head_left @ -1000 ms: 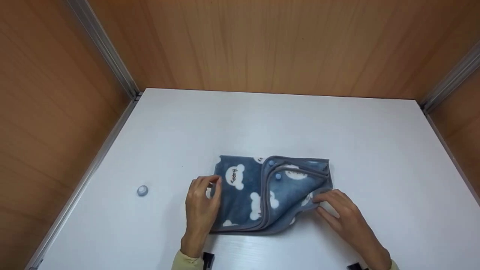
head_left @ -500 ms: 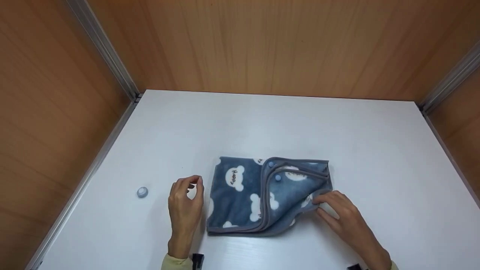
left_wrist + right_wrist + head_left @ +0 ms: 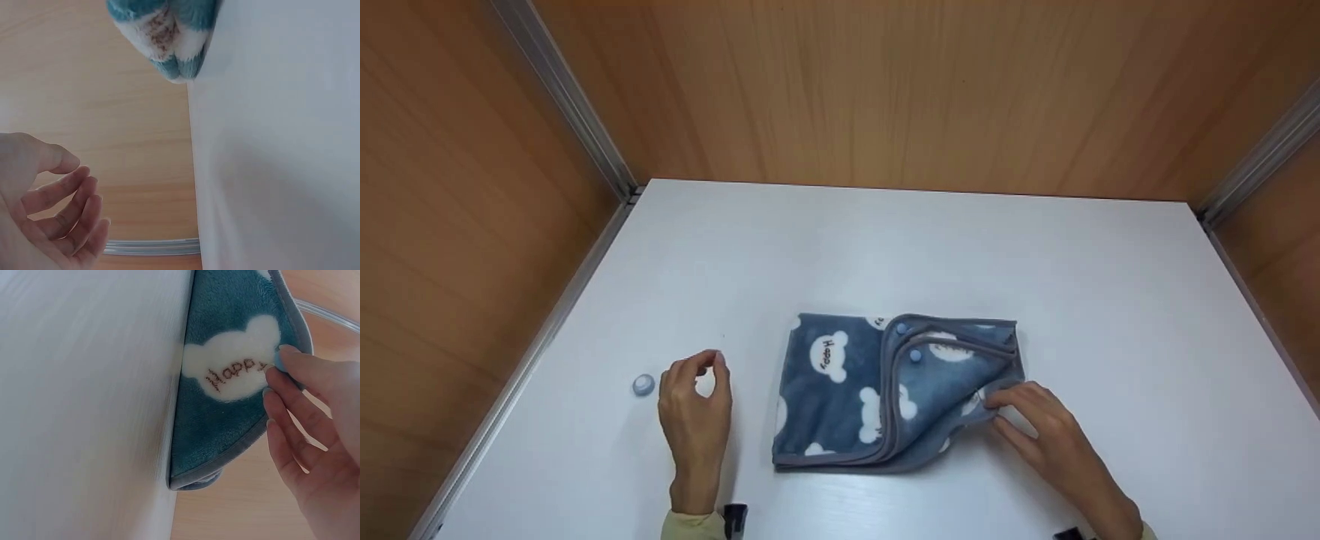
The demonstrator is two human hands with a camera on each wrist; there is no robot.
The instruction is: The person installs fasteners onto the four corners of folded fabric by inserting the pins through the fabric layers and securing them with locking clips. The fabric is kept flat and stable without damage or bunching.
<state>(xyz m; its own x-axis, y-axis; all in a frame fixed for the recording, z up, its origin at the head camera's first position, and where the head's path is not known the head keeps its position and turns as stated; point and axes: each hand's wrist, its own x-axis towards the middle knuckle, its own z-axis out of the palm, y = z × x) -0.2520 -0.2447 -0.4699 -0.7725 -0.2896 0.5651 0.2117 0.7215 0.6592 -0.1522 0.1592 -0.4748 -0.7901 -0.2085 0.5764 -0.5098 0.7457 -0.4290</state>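
Observation:
A folded blue fleece blanket [image 3: 840, 409] with white bear heads and "Happy" lettering lies on the white table, its right part turned over and ruffled. My right hand [image 3: 1050, 435] pinches the blanket's lower right edge between thumb and fingertips. The right wrist view shows a blue snap button [image 3: 279, 363] under that thumb, with the edge lifted. To the blanket's left, apart from it, my left hand [image 3: 697, 416] holds nothing, fingers loosely bent with thumb and index close together. More blue snap buttons [image 3: 916, 355] show near the blanket's piped border.
A small round pale blue and white thing [image 3: 643, 385] stands on the table just left of my left hand. Wood-grain panels [image 3: 840, 90] with metal corner rails [image 3: 577, 97] enclose the white table [image 3: 840, 247] at the back and sides.
My left hand has left the blanket's left edge and moved left, toward the small round thing. My right hand keeps its pinch on the blanket in the same place.

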